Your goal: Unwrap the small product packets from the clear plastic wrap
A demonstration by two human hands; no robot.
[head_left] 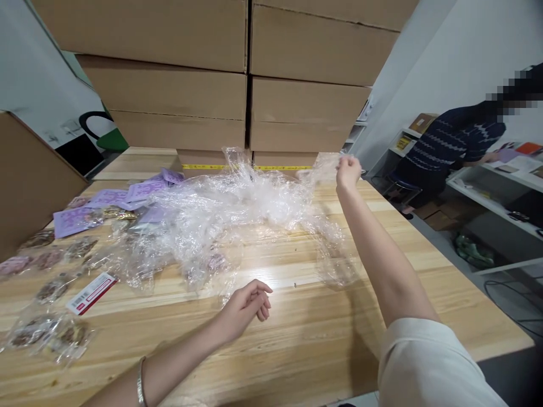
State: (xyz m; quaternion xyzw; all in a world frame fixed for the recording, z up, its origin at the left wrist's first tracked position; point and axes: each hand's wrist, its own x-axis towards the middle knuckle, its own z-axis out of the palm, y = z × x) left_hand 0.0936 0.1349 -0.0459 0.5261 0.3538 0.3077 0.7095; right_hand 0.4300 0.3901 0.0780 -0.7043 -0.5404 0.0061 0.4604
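My right hand [348, 171] is stretched out over the far right of the wooden table, its fingers pinched on a thin clear plastic bag [324, 165] that trails to the left. Low over the table's middle, my left hand [248, 305] is loosely closed, fingers curled together with nothing visible in them. Beyond it spreads a large crumpled heap of clear plastic bags [250, 200]. One loose clear piece [337, 265] lies to the right of the heap, below my right forearm.
Purple printed packets [106, 198] and small clear-wrapped items [55, 288] lie at the left, beside a red-and-white barcode card [91, 293]. Stacked cardboard boxes [305, 102] wall off the back. Another person [441, 138] sits at white shelving on the right.
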